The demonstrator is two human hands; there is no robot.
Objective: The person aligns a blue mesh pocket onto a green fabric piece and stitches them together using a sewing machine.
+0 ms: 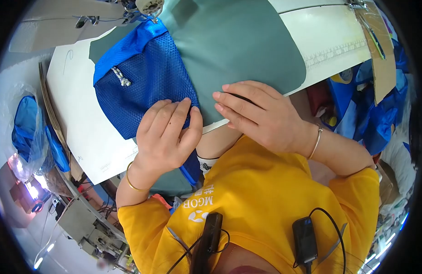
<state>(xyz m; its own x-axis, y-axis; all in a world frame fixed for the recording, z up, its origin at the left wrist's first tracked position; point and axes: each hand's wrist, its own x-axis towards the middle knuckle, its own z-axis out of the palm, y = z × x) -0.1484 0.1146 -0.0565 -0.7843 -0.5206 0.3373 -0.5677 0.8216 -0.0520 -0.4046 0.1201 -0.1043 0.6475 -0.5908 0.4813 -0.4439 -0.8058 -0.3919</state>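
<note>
A black device (213, 233) is hanging nearest the camera against a yellow shirt (266, 196); beyond it, I am resting my left hand (165, 132), fingers bent, on the near corner of a blue mesh bag (163, 68), its pinch impossible to tell, and laying my loosely open right hand (266, 112), apparently empty, on the green sheet (247, 45). The bag is lying on the counter (76, 109), banded end at the sewing machine (149, 5); band (124, 48) and cord (122, 77) are seemingly in place, stitching there probably remaining unfinished.
</note>
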